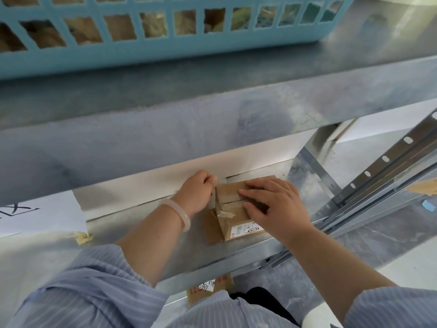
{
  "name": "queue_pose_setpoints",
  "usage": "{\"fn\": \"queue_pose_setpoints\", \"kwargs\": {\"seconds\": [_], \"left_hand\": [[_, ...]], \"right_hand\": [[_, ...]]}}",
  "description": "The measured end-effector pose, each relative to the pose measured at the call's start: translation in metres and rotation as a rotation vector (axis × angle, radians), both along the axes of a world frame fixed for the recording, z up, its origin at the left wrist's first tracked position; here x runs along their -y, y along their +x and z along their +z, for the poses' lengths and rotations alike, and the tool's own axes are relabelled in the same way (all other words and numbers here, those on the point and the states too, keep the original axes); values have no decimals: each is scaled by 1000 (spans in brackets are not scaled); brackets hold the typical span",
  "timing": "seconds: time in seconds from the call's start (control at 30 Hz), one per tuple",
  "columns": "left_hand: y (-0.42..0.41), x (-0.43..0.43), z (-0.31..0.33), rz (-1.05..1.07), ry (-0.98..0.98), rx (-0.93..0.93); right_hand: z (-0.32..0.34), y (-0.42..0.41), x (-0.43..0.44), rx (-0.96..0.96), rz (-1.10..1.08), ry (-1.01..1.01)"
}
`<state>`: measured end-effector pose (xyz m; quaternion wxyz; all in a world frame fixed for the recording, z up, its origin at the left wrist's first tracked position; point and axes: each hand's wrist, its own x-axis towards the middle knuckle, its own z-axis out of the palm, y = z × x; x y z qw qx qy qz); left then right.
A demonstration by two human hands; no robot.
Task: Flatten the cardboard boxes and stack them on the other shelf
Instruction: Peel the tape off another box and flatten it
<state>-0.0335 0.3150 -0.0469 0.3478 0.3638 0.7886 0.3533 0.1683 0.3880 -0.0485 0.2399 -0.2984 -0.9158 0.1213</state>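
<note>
Pinching the pale tape strip at the far edge, your left hand should peel low along the seam. Your right hand lies flat, fingers straight, on the small brown cardboard box on the grey metal shelf; press firmly so the box can't lift.

Blue basket, taped paper sign
</note>
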Motion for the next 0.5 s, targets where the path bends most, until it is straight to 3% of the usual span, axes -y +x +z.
{"fn": "queue_pose_setpoints", "kwargs": {"seconds": [0.1,0.2,0.43,0.5], "left_hand": [[5,9,-1,3,148,-132],[14,19,-4,37,266,-134],[19,25,8,42,335,-177],[19,25,10,85,315,-105]], "right_hand": [[-1,1,0,-6,-2,-10],[0,1,0,-10,-2,-13],[-1,-1,1,-27,-6,-1],[-2,-2,1,-32,-4,0]]}}
